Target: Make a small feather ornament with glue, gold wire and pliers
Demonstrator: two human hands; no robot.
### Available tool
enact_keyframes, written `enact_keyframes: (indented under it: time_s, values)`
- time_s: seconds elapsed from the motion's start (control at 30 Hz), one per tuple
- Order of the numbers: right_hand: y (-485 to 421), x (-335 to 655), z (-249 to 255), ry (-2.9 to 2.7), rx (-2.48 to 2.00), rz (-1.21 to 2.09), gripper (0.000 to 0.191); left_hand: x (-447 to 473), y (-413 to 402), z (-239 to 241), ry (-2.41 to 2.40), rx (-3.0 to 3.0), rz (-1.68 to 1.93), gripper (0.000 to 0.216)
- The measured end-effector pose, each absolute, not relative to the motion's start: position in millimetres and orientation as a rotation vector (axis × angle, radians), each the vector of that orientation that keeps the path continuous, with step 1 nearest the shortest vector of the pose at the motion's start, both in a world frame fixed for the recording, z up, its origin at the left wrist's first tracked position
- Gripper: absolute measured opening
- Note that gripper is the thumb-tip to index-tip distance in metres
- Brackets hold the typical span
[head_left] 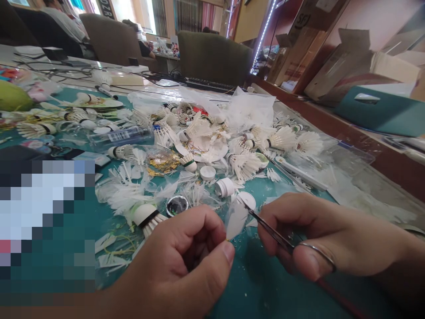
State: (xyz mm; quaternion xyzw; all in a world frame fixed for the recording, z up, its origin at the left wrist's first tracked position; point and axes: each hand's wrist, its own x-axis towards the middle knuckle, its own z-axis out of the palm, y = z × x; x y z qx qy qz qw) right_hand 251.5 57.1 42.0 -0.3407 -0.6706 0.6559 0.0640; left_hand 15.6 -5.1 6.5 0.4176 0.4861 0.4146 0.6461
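My left hand (195,257) pinches the lower end of a white feather piece (236,219) between thumb and forefinger. A speck of gold shows at the pinch. My right hand (308,235) is closed round a pair of metal scissors (274,230), with the thumb through one loop. The blade tips touch or overlap the feather's upper edge; I cannot tell whether they are cutting. Just behind stand a small white jar (224,188) and a round white lid (246,200). Left of them lies an open pot with dark contents (177,206). A shuttlecock (148,217) sits beside my left hand.
Shuttlecocks (245,166), loose feathers (122,190) and gold bits (164,163) crowd the green mat (245,270). Long tweezers (288,173) lie at the right. Behind are a keyboard (212,86), chairs (215,57) and cardboard boxes (295,44). People sit farther back.
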Motion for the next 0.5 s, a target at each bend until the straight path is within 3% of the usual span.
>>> enact_keyframes:
  time_s: [0.3,0.5]
  values:
    - [59.2,249.6,45.6,-2.087,-1.109,1.964,0.082,15.0,-5.8,6.1,1.119,0.964,0.955,0.023]
    - [55.4,256.7,37.9,-1.89,-0.95,1.996,0.059,16.1,-5.8,5.2,1.115,0.937,0.978,0.023]
